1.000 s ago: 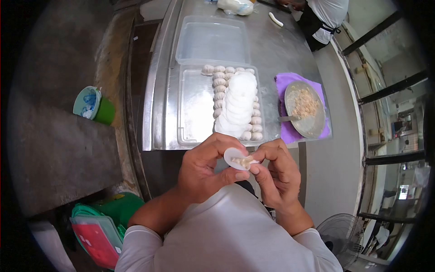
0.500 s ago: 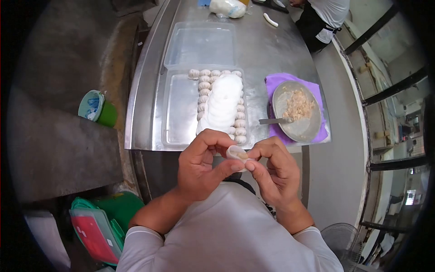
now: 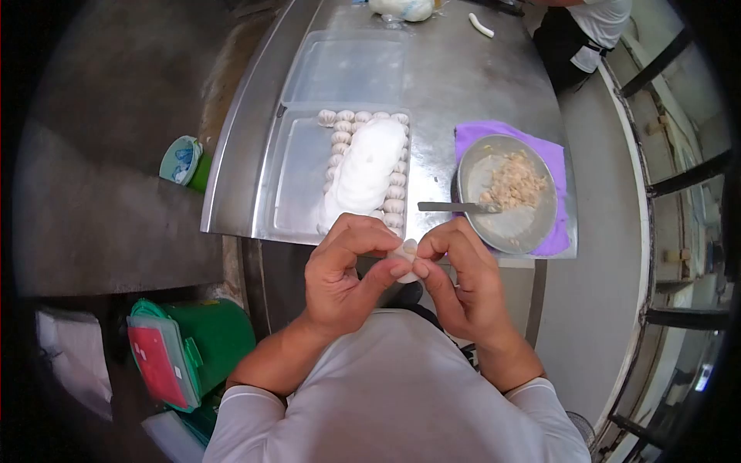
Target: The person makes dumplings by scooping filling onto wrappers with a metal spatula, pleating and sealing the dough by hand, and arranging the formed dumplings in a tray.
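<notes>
Between my fingertips, in front of the table edge, is a small white dumpling (image 3: 407, 250), its wrapper folded around filling. My left hand (image 3: 343, 270) grips its left side between thumb and fingers. From the right, my right hand (image 3: 463, 282) pinches the wrapper edge. Just beyond my hands lies a clear plastic tray (image 3: 289, 185) with rows of pleated dumplings (image 3: 340, 137) along its right part. A pile of round white wrappers (image 3: 367, 166) rests on top of them. To the right, a metal bowl (image 3: 482, 166) contains chunky filling (image 3: 519, 184), with a spatula (image 3: 455, 207) across its rim.
The bowl sits on a purple cloth (image 3: 557, 143) on the steel table (image 3: 440, 85). A clear lid (image 3: 347, 69) lies behind the tray. Further back are a plastic bag (image 3: 405, 8) and another person (image 3: 575, 38). Green bins (image 3: 204, 347) stand on the floor at left.
The wrapper was an open cup with filling showing; now its edges are drawn together between my fingers. The camera view has shifted slightly.
</notes>
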### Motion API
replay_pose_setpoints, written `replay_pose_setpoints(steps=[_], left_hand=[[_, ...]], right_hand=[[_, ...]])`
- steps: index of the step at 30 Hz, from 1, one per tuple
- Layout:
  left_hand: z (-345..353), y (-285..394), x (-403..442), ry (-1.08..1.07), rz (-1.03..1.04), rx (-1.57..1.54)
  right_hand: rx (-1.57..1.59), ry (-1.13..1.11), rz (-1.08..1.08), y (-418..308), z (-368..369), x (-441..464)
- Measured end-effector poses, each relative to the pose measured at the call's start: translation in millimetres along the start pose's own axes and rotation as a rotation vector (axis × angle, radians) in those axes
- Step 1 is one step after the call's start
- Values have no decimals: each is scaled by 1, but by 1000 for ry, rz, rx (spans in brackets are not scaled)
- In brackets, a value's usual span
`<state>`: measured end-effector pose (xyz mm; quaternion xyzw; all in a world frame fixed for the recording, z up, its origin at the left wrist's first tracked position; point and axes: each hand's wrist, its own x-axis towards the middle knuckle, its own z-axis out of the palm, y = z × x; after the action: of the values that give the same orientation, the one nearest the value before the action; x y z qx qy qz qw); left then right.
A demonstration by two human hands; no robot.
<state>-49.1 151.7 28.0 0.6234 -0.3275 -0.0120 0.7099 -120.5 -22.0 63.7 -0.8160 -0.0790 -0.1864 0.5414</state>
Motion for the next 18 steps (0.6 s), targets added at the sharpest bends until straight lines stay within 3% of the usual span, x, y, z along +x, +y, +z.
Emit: replay_pose_setpoints(steps=[3,6,8,18], left_hand=[[-1,9,5,-30,-53,89],[-10,4,9,-54,-5,138],[-17,3,17,-76,2,147],[-89,-3,48,-327,-55,48]], right_hand=[[-46,-50,-118,8,-1,5],[165,67,57,8,8,7],[-56,-46,-40,8,7,13],[-112,-45,67,-9,54,37]])
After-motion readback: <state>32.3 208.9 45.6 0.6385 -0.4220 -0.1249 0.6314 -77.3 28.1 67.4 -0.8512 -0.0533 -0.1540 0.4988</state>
